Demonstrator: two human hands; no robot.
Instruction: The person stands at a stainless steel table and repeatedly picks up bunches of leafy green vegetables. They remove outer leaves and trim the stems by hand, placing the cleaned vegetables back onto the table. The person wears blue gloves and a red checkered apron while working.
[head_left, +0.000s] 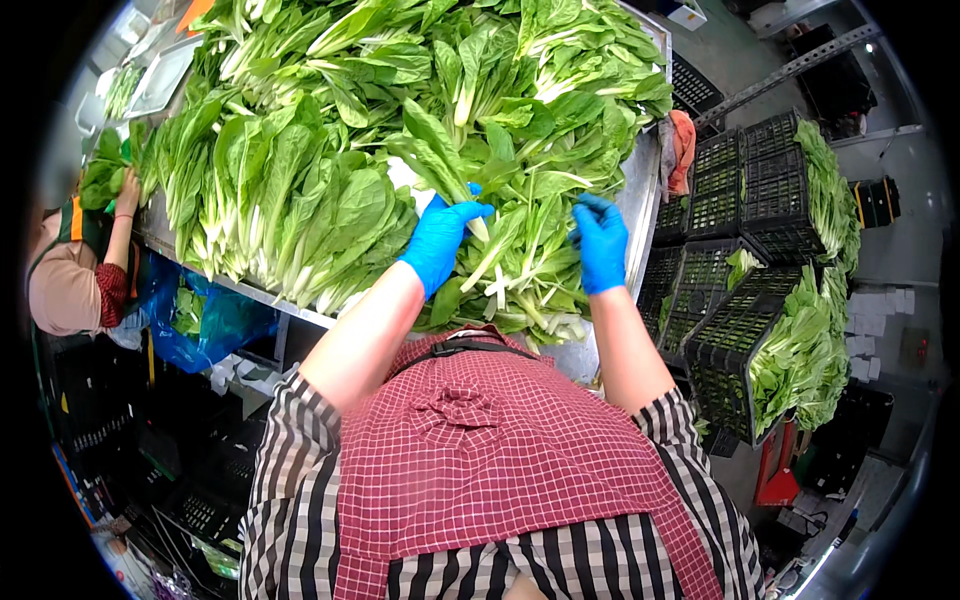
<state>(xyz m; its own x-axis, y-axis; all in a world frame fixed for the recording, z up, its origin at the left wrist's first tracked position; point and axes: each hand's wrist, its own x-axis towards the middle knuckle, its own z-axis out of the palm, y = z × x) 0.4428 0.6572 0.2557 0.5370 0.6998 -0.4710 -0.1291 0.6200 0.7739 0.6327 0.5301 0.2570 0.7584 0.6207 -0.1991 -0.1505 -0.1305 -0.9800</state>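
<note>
My left hand (439, 238), in a blue glove, grips a leafy green plant (439, 161) near its pale stem base. The leaves of that plant point up and away from me. My right hand (601, 244), also gloved in blue, is over the right side of the table with its fingers bent and slightly apart; I see nothing held in it. Between my hands lie loose leaves and trimmed stems (517, 281). Left of my left hand, leafy greens (300, 202) lie side by side in a row, pale stem ends towards me.
A large heap of greens (480, 67) covers the table's far part. Its metal edge (646, 202) runs along the right, with an orange-red cloth (681, 150). Black crates (739, 322) of greens stand at right. At left, a co-worker's hand (129, 191) holds greens above a blue bag (202, 330).
</note>
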